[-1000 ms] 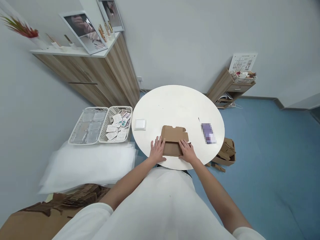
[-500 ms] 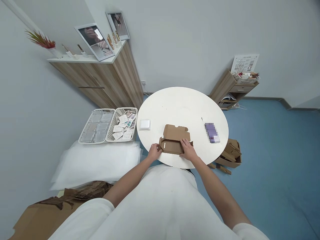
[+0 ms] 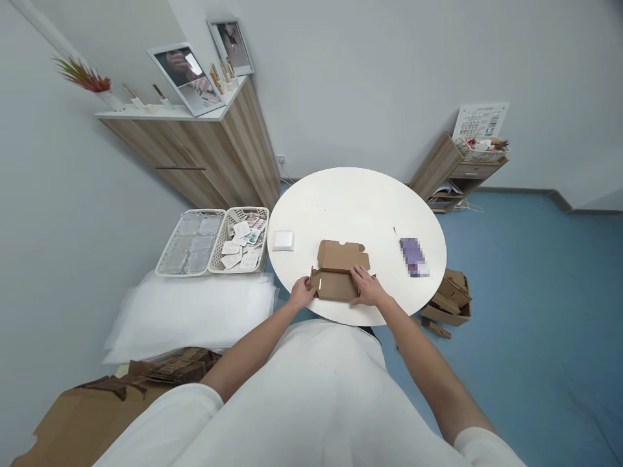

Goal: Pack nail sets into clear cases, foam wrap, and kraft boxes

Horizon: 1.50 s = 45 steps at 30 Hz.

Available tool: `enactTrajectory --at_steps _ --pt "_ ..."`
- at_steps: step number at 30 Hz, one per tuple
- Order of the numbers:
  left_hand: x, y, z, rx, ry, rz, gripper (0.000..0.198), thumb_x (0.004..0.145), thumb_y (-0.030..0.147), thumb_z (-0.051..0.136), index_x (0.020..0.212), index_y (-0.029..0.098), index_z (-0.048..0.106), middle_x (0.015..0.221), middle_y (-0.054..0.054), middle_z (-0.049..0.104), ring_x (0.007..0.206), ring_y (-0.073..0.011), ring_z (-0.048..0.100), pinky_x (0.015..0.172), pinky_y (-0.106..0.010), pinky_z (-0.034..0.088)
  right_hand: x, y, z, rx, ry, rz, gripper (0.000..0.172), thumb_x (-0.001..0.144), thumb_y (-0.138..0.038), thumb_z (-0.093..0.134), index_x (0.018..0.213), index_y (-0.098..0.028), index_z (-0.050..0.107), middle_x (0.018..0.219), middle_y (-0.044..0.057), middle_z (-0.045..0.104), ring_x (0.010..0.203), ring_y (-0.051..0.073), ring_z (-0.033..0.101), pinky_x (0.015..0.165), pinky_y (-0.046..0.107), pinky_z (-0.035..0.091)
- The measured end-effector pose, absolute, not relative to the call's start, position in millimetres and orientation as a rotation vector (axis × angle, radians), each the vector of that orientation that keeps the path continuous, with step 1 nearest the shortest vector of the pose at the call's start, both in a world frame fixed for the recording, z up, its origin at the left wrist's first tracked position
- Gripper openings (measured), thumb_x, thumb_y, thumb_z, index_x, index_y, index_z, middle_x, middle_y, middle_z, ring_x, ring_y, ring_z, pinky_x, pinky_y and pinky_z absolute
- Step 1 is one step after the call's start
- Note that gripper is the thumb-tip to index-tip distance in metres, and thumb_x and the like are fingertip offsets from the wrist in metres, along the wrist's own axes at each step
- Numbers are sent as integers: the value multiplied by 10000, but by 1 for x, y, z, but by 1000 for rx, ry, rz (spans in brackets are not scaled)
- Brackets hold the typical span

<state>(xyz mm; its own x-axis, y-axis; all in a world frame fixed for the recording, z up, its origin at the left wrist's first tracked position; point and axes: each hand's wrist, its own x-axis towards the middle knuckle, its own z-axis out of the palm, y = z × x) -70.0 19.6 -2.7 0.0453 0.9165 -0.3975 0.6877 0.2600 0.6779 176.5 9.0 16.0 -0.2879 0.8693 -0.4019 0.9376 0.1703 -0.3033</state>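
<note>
Your left hand pinches the brown box at its left end; your right hand lies spread over the other end. It sits near your edge of the desk. Its left side looks partly folded; the lid isn't shut yet.

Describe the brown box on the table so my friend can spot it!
Look for the big white table. Near its closest edge, the person's left hand and right hand touch an open cardboard box. Unlike the white packet to its left and the blurred purple item to its right, it is brown, with its lid open toward the table's far side.
</note>
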Motion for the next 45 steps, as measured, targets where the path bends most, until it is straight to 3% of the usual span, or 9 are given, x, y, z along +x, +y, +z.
enactTrajectory --at_steps 10,13,16,22,35,38,41,43,45 --pt "-58 12 8 1518 1616 419 517 693 351 628 1137 137 471 1061 -100 562 845 -161 580 736 -261 452 172 9 13 1782 2294 -733 1070 560 -505 673 1379 -261 30 1460 97 86 1331 297 42 984 502 183" --pt "-55 12 10 1538 1614 393 473 745 419 553 1122 144 475 1079 -100 556 837 -159 580 705 -256 450 169 6 13 1787 2300 -727 1101 547 -510 679 1380 -251 8 1457 108 100 1332 290 49 990 505 173" --pt "-55 15 8 1582 1645 328 336 806 349 466 1068 141 496 1022 -90 590 853 -159 580 700 -248 433 167 2 15 1771 2311 -731 1123 542 -525 675 1381 -246 -17 1460 112 89 1333 284 39 1000 507 150" --pt "-61 18 3 1699 1691 147 198 774 237 467 943 160 537 897 -70 632 839 -189 582 648 -263 403 169 -6 18 1647 2340 -742 1180 501 -557 684 1384 -235 -30 1465 120 30 1333 303 -6 1013 525 90" --pt "-57 22 -7 1770 1785 -4 246 712 201 501 957 178 515 890 -85 622 825 -231 586 621 -279 396 167 -12 19 1620 2310 -698 1159 543 -503 677 1379 -220 -75 1466 107 17 1337 278 -21 1021 520 60" --pt "-60 19 -6 1776 1717 82 371 751 292 495 1092 150 461 931 -99 607 846 -231 582 666 -299 411 168 -12 18 1631 2305 -690 1152 546 -496 679 1381 -218 -66 1466 100 26 1337 277 -19 1022 522 62" --pt "-69 16 -1 1772 1565 232 681 756 449 498 1303 143 233 1089 -114 543 813 -193 586 715 -306 425 170 -11 18 1638 2306 -687 1145 550 -491 678 1382 -215 -59 1465 102 38 1337 282 -10 1022 529 54" --pt "-75 16 4 1830 1425 254 884 691 520 558 1361 176 95 1185 -119 478 830 -190 582 739 -309 430 171 -11 17 1641 2315 -683 1142 550 -496 676 1384 -214 -52 1464 107 43 1336 289 -9 1021 534 46" --pt "-79 19 8 1933 1304 198 1047 581 534 653 1376 217 52 1215 -113 448 908 -231 562 761 -326 429 171 -10 16 1643 2325 -673 1146 544 -501 678 1385 -215 -46 1464 109 44 1335 296 -13 1021 538 36"
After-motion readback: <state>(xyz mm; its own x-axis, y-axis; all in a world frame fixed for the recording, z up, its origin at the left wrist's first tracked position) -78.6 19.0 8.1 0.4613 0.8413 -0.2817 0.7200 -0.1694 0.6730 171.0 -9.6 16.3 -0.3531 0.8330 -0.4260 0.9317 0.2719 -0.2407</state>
